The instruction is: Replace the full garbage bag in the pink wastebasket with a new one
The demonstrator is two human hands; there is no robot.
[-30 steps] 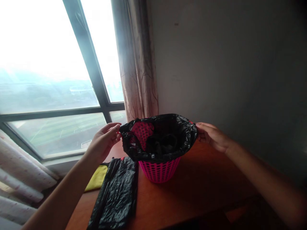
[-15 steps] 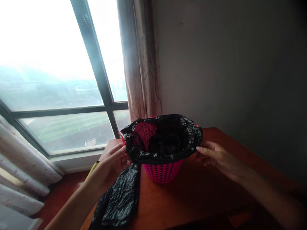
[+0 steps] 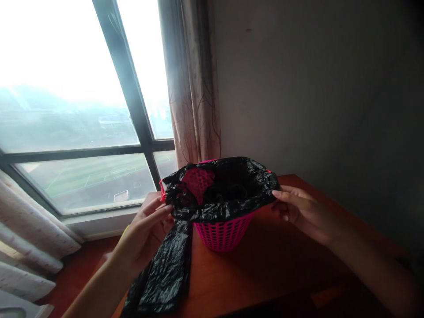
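Observation:
A pink perforated plastic basket [image 3: 222, 234] stands on the wooden table, with a black plastic bag [image 3: 225, 211] draped over its rim and spread into its mouth. Part of the pink inner wall shows through at the left. Red strips stick out at the bag's left and right edges. My left hand [image 3: 149, 225] pinches the bag's left edge between thumb and fingers. On the opposite side, my right hand [image 3: 296, 207] grips the bag's right edge, thumb on top. Some fingertips of both hands are hidden beneath the plastic.
Another length of black plastic [image 3: 165, 274] lies over the left part of the wooden table [image 3: 225, 282]. Behind it are a window [image 3: 82, 176], a hanging curtain [image 3: 197, 88] and a grey wall [image 3: 298, 88]. A second curtain [image 3: 29, 229] hangs at the left.
The bag's left edge has been drawn slightly outward to the left, and my left thumb now lies over it. My right hand keeps its hold at the right edge.

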